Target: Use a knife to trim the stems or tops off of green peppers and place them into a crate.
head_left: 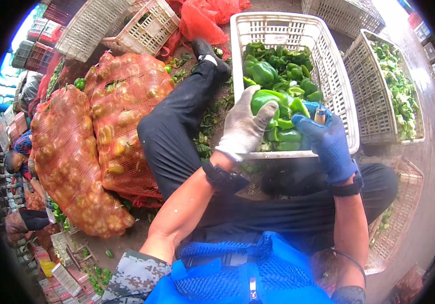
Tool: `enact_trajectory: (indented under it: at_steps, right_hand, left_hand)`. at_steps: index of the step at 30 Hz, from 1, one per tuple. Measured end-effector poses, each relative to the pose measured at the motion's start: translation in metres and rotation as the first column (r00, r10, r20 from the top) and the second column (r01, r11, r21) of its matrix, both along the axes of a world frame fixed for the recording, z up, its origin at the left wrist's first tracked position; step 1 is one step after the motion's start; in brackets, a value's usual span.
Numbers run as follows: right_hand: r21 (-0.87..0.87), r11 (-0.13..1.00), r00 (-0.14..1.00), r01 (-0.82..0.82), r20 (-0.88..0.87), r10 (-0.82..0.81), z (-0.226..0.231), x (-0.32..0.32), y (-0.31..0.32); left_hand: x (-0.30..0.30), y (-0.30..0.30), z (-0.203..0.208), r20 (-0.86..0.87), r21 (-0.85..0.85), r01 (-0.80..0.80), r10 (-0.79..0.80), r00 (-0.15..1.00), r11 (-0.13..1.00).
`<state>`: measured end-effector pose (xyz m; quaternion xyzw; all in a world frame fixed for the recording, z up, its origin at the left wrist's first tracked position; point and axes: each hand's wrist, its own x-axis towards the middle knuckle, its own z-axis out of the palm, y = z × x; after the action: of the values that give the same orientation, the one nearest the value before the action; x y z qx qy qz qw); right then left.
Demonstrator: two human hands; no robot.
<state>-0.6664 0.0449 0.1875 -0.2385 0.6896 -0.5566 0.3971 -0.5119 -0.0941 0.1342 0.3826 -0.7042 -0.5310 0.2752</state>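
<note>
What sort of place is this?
Probably a wholesale produce market or yard: bulging red mesh sacks on the ground, a white crate of green peppers, and more plastic crates around.

The scene is bright; right of the white crate (pixel 340 91), glare whitens the floor (pixel 428 93). Below the crate, the trousers (pixel 293 202) lie in shadow. Far left of it, stacked crates (pixel 39 54) bend and blur toward the black rim.

The pepper (pixel 267 100) is plump, glossy and bright green, held above the near part of a white crate (pixel 340 86); its far side is hidden. Just right of it, the knife (pixel 320 117) has a pale wooden handle and thin blade, tip pointing away.
</note>
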Motion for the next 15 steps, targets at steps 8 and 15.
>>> enact_trajectory:
  at_steps: [8, 15]
  right_hand:
    - [0.098, 0.984, 0.985, -0.148, 0.104, 0.138, 0.028, -0.004, 0.020]
    - [0.105, 0.967, 0.972, -0.233, 0.013, 0.233, 0.036, 0.022, 0.018]
  left_hand:
    - [0.006, 0.009, 0.045, -0.086, -0.132, 0.289, -0.301, 0.950, 0.948]
    - [0.002, 0.019, 0.015, -0.208, -0.031, 0.428, -0.425, 0.881, 0.903]
